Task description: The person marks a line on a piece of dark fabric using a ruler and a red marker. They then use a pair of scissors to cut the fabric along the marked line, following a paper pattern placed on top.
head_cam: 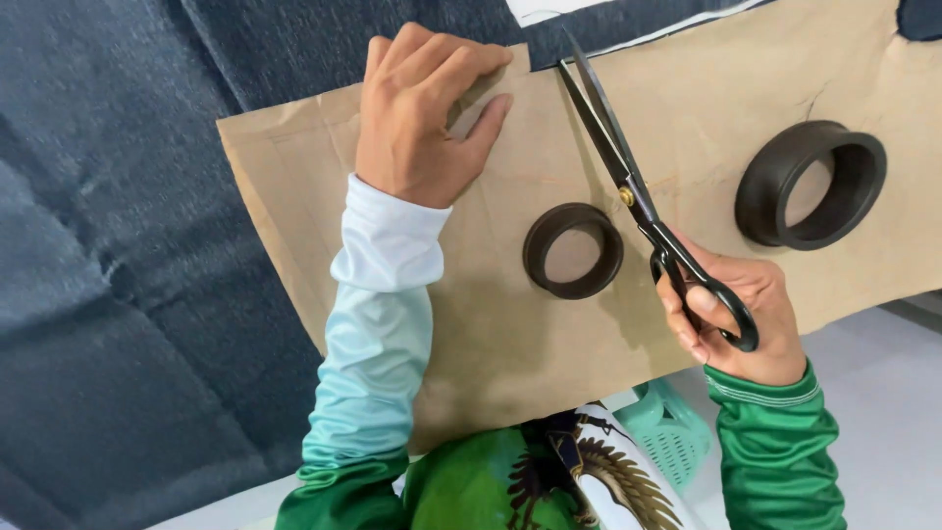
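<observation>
My left hand (422, 113) presses flat on a sheet of brown pattern paper (510, 334) near its far edge, fingers curled over the top. My right hand (731, 319) grips the black handles of long black scissors (628, 186). Their blades point away from me, slightly parted, with the tips at the paper's far edge just right of my left hand. The paper lies over dark blue-grey fabric (128, 245).
Two dark brown ring-shaped weights stand on the paper: a smaller one (573, 250) between my hands and a larger one (811, 184) at the right. A teal plastic basket (672, 432) shows below the table edge. Pale floor lies at lower right.
</observation>
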